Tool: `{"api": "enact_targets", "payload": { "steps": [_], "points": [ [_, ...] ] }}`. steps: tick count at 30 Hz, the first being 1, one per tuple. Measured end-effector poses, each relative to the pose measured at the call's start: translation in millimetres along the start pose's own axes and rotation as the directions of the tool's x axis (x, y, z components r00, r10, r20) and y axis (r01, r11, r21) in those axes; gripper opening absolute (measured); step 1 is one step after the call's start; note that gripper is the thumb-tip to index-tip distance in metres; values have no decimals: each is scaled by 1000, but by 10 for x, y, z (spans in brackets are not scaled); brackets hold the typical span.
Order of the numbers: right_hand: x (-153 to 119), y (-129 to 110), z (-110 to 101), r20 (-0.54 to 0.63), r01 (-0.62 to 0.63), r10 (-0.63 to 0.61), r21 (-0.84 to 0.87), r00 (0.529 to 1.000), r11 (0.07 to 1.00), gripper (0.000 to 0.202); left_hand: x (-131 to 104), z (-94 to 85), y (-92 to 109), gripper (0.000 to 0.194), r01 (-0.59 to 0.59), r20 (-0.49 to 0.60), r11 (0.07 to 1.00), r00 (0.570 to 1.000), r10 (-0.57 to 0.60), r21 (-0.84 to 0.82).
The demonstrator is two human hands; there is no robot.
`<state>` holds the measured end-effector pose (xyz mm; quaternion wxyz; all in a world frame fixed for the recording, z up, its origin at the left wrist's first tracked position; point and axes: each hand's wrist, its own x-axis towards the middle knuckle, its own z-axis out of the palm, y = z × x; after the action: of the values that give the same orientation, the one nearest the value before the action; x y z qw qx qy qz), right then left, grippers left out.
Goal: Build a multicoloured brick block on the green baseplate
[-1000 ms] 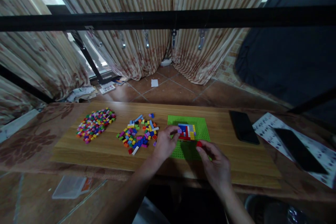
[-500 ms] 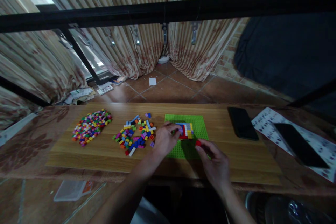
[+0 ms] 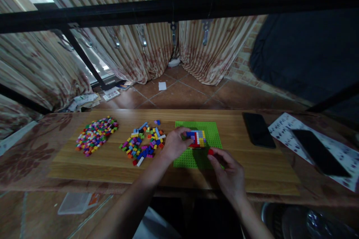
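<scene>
On the green baseplate sits a small block of joined bricks in blue, red, white, grey and yellow. My left hand is at the left end of this block, thumb and index finger apart; whether the fingertips touch it is hard to tell. Over the baseplate's front right corner, my right hand pinches a small red brick between thumb and index finger. Left of the baseplate lies a loose ring of mixed bricks.
A denser heap of small bricks lies farther left on the wooden board. At the right are a black phone, a printed sheet and a dark flat device. A black metal bar crosses beyond the board.
My left thumb and index finger have parted, and a purple brick seen at their tips before is no longer visible there. My right hand still pinches the red brick, almost unmoved.
</scene>
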<state>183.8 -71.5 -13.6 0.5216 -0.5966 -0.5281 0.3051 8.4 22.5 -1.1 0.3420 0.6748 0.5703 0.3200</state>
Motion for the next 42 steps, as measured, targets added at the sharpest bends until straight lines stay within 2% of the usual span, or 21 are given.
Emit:
{"api": "enact_targets", "payload": {
  "steps": [5, 7, 14, 24, 33, 36, 38, 40, 42],
  "points": [
    [-11, -3, -12, -3, -12, 12, 8, 1000, 1000, 22, 59, -17, -80, 29, 76, -24, 979, 996, -82, -191],
    [-12, -2, -17, 0, -13, 13, 8, 1000, 1000, 23, 82, 4, -107, 30, 107, -48, 970, 992, -120, -220],
    [-11, -5, -4, 10, -23, 23, 17, 1000, 1000, 23, 120, 103, -98, 55, 216, -56, 969, 973, -224, -120],
    [-35, 15, 35, 20, -47, 47, 19, 999, 999, 24, 161, 163, -50, 53, 290, -32, 952, 955, -294, -100],
    [-59, -120, 107, 45, 5, -6, 25, 999, 1000, 24, 164, 202, -25, 52, 335, -45, 931, 938, -345, -147],
    [-68, -174, 76, 56, 30, -30, 14, 998, 999, 25, 125, 142, -4, 57, 316, -89, 940, 940, -328, -125],
    [-81, -189, 41, 66, 33, -33, -6, 997, 999, 26, 43, 60, 23, 58, 262, -158, 952, 945, -286, -158],
    [-104, -187, 13, 71, 27, -25, -31, 997, 999, 29, -109, -35, 50, 52, 177, -221, 958, 949, -227, -225],
    [-133, -176, 10, 73, 26, -21, -65, 997, 998, 33, -322, -110, 70, 41, 106, -227, 948, 957, -179, -298]
  ]
}}
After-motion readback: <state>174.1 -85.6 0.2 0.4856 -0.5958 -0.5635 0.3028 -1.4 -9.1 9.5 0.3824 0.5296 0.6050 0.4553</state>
